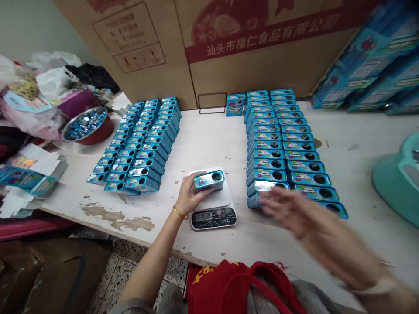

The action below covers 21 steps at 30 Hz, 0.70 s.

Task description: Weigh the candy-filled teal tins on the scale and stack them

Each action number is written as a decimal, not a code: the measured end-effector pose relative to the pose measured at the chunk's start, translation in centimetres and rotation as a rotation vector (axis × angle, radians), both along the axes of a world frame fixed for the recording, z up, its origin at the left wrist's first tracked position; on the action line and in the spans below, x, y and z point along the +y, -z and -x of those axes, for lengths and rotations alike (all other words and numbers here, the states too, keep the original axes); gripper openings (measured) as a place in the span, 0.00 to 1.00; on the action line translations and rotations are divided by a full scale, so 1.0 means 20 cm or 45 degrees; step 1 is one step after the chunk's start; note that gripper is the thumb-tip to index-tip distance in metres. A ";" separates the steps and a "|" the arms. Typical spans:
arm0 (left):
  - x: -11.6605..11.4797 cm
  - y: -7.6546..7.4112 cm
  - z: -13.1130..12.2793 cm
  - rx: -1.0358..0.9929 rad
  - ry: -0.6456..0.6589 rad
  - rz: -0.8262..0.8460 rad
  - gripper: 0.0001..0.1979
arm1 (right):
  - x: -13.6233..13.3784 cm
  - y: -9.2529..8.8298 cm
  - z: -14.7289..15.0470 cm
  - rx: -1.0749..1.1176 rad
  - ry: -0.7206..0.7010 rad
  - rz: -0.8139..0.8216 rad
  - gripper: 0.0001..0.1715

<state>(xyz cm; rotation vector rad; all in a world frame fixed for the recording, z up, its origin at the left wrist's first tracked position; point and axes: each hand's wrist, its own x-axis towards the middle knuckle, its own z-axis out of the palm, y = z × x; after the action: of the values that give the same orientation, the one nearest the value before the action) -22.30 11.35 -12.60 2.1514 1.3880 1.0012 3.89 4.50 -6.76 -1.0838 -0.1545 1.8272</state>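
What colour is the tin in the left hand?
The tin is turquoise blue, best seen in the head view.

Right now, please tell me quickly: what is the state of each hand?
Left hand: closed, holding a blue tin.
Right hand: open and blurred, holding nothing that can be seen.

Your left arm (152, 257) reached forward from the lower edge, with a gold bangle (179, 213) at the wrist, and your left hand (191, 195) was closed, its fingers (195, 185) curled. Your right arm (330, 248) stretched across the lower right, and your right hand (286, 213) was open, motion-blurred, its fingers (270, 205) extended.
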 end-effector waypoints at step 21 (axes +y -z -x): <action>-0.11 -0.07 0.02 0.152 -0.109 -0.325 0.16 | 0.14 0.10 0.45 0.434 0.159 0.137 0.08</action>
<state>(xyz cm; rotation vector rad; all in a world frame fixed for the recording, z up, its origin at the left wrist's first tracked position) -22.79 9.07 -11.20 2.3875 1.4874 1.1537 -5.21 7.38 -8.82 -0.8184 0.2106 1.8922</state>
